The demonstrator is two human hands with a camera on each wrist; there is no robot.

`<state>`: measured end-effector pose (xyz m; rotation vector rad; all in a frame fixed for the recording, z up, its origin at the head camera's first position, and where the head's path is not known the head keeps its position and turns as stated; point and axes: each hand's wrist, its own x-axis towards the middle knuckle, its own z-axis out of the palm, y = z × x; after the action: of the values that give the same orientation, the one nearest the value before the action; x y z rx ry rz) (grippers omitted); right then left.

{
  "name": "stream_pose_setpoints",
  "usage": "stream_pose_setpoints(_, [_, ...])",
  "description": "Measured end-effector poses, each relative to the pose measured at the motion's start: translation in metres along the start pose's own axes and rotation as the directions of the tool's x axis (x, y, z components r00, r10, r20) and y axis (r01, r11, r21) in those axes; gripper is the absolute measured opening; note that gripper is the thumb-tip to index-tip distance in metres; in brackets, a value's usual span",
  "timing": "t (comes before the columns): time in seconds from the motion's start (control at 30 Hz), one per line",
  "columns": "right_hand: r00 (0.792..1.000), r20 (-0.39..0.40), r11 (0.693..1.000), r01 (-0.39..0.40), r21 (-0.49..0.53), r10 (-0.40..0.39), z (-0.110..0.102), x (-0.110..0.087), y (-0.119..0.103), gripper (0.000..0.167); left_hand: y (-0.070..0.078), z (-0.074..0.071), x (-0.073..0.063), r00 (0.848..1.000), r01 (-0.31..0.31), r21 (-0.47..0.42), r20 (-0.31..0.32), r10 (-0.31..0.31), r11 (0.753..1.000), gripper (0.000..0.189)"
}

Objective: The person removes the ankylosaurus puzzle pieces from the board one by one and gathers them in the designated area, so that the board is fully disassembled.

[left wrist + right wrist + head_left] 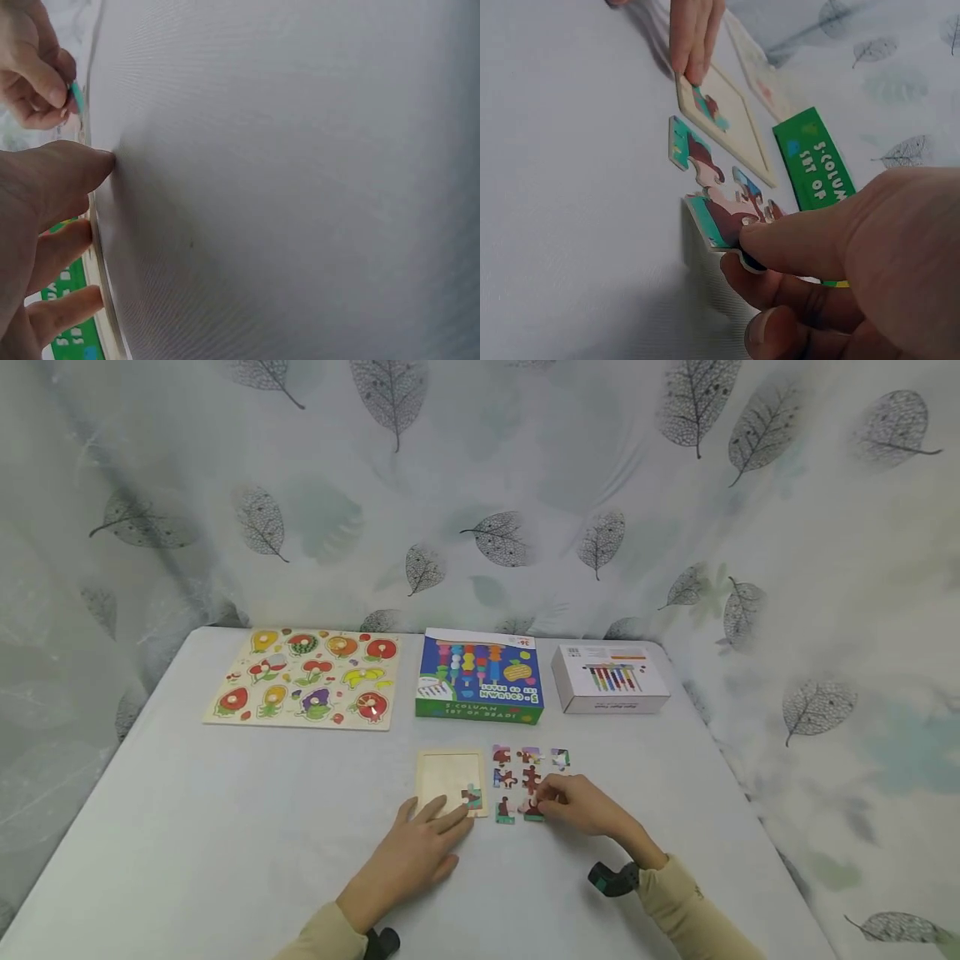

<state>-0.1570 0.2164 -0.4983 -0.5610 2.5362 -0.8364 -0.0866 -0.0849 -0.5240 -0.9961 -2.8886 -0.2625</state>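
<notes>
My right hand (583, 807) pinches a puzzle piece (724, 219), brown, pink and green, between thumb and fingers. The right wrist view shows that piece tilted, its near edge raised off the table. My left hand (420, 850) rests spread on the near edge of a shallow wooden puzzle tray (442, 767), its fingers fairly straight. One puzzle piece (471, 796) lies in the tray's near right corner, right by the left fingertips. Several loose pieces lie in rows right of the tray, among them a green-and-brown piece (686, 144) beside the held one.
Behind the tray stands a blue and green toy box (478, 681), with a white box (611, 681) to its right. A fruit puzzle board (303, 681) lies at the back left. Leaf-patterned cloth (495, 485) hangs behind the white table (225, 827).
</notes>
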Motion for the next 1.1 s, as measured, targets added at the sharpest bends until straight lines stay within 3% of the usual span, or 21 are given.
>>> stream_pose_setpoints(0.73, [0.995,-0.090,0.985,-0.064,-0.159,0.050,0.009,0.001,-0.005,0.004,0.000,0.000,-0.001,0.999,0.013,-0.029,0.030,-0.012,1.000,0.047])
stream_pose_setpoints(1.0, [0.980,-0.164,0.958,-0.152,-0.242,0.114,0.011,0.006,-0.010,0.019,0.000,0.000,-0.001,0.999,0.017,-0.047,0.046,-0.014,0.999,0.048])
stream_pose_setpoints(1.1, [0.982,-0.164,0.958,-0.133,-0.253,0.093,0.011,0.012,-0.017,0.020,0.000,-0.001,-0.001,0.998,0.018,-0.051,0.060,-0.015,0.999,0.049])
